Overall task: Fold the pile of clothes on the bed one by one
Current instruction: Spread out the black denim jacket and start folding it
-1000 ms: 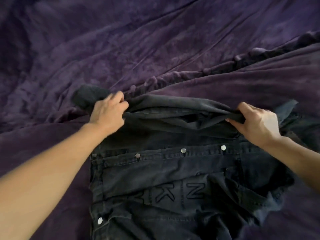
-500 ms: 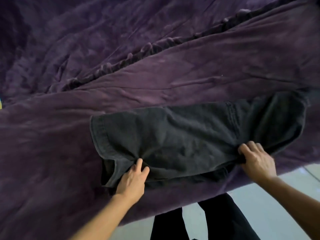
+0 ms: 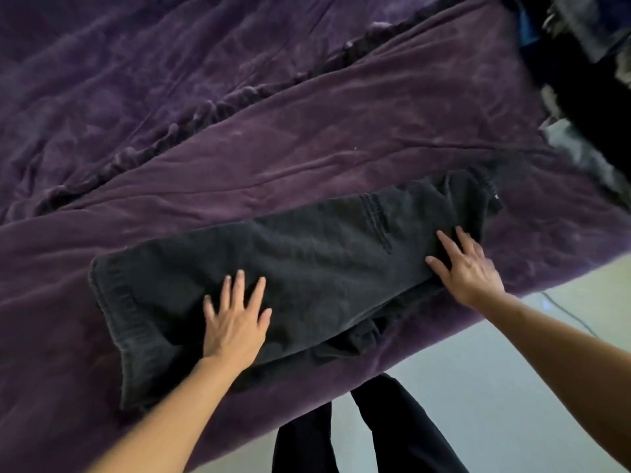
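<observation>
Now the person is apparently flattening a fold just made, and doing it well is looking like a matter of sweeping the palms outward from the middle toward each end, so that trapped air and ridges are moving out rather than bunching under the cloth. The dark denim garment (image 3: 307,268) is lying as a long folded band along the near edge of the purple bedspread (image 3: 307,131), running from lower left up to the right. A rumpled bit of its under layer is poking out along the near side, close to the bed's edge. That part is probably needing tucking in before any further fold, or the bundle is going to end up lopsided. The left hand (image 3: 235,322) is resting palm down on the left half of the band, fingers straight and spread wide, gripping nothing. The right hand (image 3: 467,268) is pressing flat on the right end in the same way, fingers extended and fanned, with no cloth pinched. The pile of clothes (image 3: 580,80) is waiting, blurred, at the far right corner, well apart from both hands, while the pale floor (image 3: 478,387) is showing below the bed's edge.
</observation>
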{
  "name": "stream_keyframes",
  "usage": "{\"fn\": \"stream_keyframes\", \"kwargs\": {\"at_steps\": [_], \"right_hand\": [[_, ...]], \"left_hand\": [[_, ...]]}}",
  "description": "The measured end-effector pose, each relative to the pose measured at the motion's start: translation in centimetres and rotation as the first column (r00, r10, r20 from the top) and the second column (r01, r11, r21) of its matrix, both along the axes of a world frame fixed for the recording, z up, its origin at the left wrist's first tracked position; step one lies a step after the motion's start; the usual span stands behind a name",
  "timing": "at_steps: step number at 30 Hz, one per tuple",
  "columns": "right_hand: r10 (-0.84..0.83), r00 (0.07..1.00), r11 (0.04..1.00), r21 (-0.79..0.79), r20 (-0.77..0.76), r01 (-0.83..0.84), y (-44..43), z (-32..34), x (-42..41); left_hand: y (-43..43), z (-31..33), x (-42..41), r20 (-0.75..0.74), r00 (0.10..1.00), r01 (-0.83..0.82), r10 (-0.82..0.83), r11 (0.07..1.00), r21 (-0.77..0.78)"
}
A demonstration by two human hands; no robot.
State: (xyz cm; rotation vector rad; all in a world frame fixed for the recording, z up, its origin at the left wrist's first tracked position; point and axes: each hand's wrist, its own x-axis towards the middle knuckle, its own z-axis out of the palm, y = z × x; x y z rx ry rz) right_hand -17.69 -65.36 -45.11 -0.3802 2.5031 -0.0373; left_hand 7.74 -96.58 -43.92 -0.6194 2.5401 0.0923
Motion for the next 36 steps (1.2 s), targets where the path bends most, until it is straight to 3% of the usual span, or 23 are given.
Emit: {"fn": "stream_keyframes", "kwargs": {"at_steps": [2,4,6,9,12,14,16,18,20,21,22,24,27,30,33,35,36], "right_hand": [[-0.134,0.990,0.986,-0.097,0.038,0.137,1.5,-0.2,-1.9],[-0.284,0.954,0.944,-0.203,-0.094,0.261,2.6,0.3,-3.6],[-0.545,0.825,0.817,-0.316,-0.148,0.483,3.1,0.3,-6.0],[-0.810,0.561,0.436,-0.465,0.172,0.771,1.7,-0.2,-8.7],[-0.824,0.297,0.079,-0.422,0.482,0.903,-0.5,-1.0,-10.3],[-0.766,0.197,-0.025,-0.335,0.611,0.942,-1.2,-0.9,-11.3],[-0.719,0.222,-0.054,-0.371,0.659,0.927,-1.7,0.3,-11.7],[-0.723,0.400,0.017,-0.565,0.563,0.825,-2.5,2.5,-11.0],[-0.706,0.644,0.254,-0.744,0.294,0.618,-4.1,5.5,-8.8],[-0.659,0.735,0.375,-0.777,0.160,0.505,-4.9,6.8,-7.3],[-0.583,0.811,0.473,-0.790,0.051,0.390,-5.8,7.8,-5.8],[-0.375,0.922,0.617,-0.767,-0.091,0.175,-7.8,8.8,-2.6],[0.056,0.968,0.771,-0.605,-0.243,-0.196,-11.0,7.2,2.1],[0.369,0.925,0.817,-0.445,-0.088,-0.368,-13.1,3.3,6.7],[0.512,0.845,0.837,-0.311,0.152,-0.451,-13.0,0.9,8.0],[0.517,0.825,0.805,-0.459,0.229,-0.377,-11.9,1.5,7.1],[0.490,0.851,0.765,-0.560,0.187,-0.317,-11.0,2.1,6.3]], "left_hand": [[0.6,-0.2,-0.6,-0.013,1.000,0.005,-0.005,1.000,-0.010],[2.4,0.1,-2.6,-0.121,0.988,0.100,-0.099,0.995,0.002],[4.9,0.0,-5.3,-0.228,0.956,0.199,-0.187,0.979,0.032],[9.3,-0.2,-8.9,-0.246,0.942,0.269,-0.229,0.953,0.142],[12.8,-1.1,-11.0,-0.191,0.936,0.333,-0.295,0.919,0.214],[13.9,-1.5,-12.1,-0.052,0.945,0.326,-0.324,0.907,0.268],[13.9,-1.3,-12.8,-0.001,0.945,0.314,-0.329,0.901,0.299],[13.1,-0.9,-13.4,0.017,0.958,0.260,-0.286,0.892,0.370],[12.1,0.0,-13.9,-0.015,0.995,0.089,-0.096,0.837,0.540],[11.4,0.7,-13.9,-0.037,0.993,-0.060,0.108,0.769,0.636],[10.6,1.5,-13.8,-0.059,0.942,-0.197,0.330,0.688,0.699],[7.5,2.2,-12.7,-0.125,0.732,-0.405,0.669,0.576,0.710],[1.5,2.3,-9.1,-0.198,0.474,-0.621,0.858,0.485,0.616],[-1.2,3.1,-7.1,-0.268,0.454,-0.676,0.850,0.525,0.517],[0.0,3.4,-7.9,-0.453,0.641,-0.471,0.620,0.783,0.405],[2.1,3.1,-9.3,-0.486,0.795,-0.220,0.363,0.919,0.327],[3.0,2.6,-9.9,-0.441,0.864,-0.118,0.242,0.950,0.290]]}}
